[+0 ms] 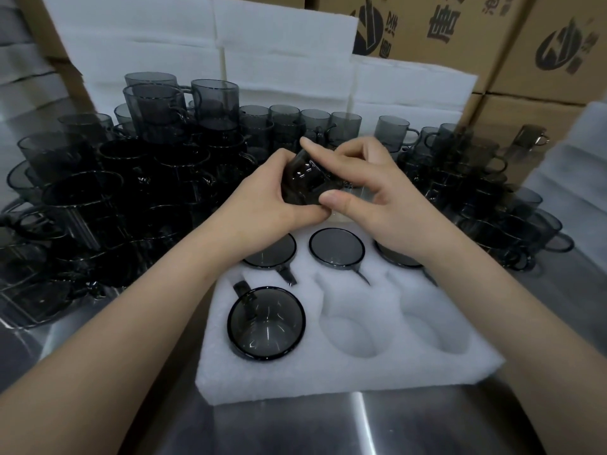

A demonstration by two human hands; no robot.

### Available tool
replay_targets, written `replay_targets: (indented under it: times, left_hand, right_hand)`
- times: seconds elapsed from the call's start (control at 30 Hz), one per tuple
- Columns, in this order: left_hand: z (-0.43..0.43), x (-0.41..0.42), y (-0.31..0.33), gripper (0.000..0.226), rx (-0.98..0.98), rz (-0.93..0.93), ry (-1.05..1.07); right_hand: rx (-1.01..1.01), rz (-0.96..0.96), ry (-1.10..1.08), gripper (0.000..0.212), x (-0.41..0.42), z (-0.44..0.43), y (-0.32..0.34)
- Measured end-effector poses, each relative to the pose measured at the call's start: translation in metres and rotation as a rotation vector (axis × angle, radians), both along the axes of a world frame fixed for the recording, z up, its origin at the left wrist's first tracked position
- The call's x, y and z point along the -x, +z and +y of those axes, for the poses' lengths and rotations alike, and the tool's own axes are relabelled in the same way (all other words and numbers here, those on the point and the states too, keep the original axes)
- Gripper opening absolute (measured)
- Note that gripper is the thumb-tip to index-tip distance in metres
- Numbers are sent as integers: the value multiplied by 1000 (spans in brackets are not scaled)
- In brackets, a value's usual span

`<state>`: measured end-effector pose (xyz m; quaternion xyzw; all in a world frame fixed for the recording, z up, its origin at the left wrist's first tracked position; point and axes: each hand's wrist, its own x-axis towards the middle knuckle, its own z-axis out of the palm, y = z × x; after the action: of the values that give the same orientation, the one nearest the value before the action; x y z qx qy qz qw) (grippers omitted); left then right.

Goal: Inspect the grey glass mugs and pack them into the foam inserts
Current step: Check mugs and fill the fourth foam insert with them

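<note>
I hold one grey glass mug [303,180] in both hands above the far edge of the white foam insert [345,376]. My left hand [262,198] cups it from the left and below. My right hand [364,182] grips it from the right, forefinger over the top. The insert has six round pockets. The three far pockets each hold a mug; the middle one [336,247] shows fully, the other two are partly hidden by my wrists. In the near row, the left pocket holds a mug [266,323]; the middle pocket [353,333] and right pocket [433,326] are hollow.
Many loose grey mugs are stacked on the left [98,198] and on the right [486,192] of the steel table [328,428]. White foam sheets [279,60] stand behind them, with more foam [571,178] at the right. Cardboard boxes [525,44] rise at the back.
</note>
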<state>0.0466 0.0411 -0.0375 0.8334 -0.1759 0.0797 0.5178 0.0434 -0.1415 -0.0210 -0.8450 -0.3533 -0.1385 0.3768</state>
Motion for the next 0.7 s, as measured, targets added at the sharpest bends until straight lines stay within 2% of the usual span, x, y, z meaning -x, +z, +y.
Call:
replay_targets:
  times: [0.17, 0.27, 0.37, 0.43, 0.5, 0.57, 0.7]
  left_hand:
    - [-4, 3, 4, 51, 1, 28, 56]
    - [-5, 4, 5, 57, 37, 62, 60]
    - [-5, 4, 5, 59, 56, 79, 51]
    - [-5, 4, 5, 58, 57, 79, 62]
    - [-4, 3, 4, 53, 42, 79, 79]
    - [-4, 3, 3, 51, 52, 83, 82]
    - [-3, 3, 3, 48, 113, 78, 55]
  right_hand:
    - [-114, -249, -50, 49, 1, 4, 1]
    - [-225, -289, -122, 40, 2, 6, 2]
    - [-323, -297, -220, 22, 2, 7, 3]
    - [-327, -272, -306, 17, 1, 7, 3]
    - [-317, -156, -356, 15, 0, 7, 3]
    - [-285, -68, -356, 9, 0, 6, 3]
    - [-176, -17, -318, 4, -2, 5, 2]
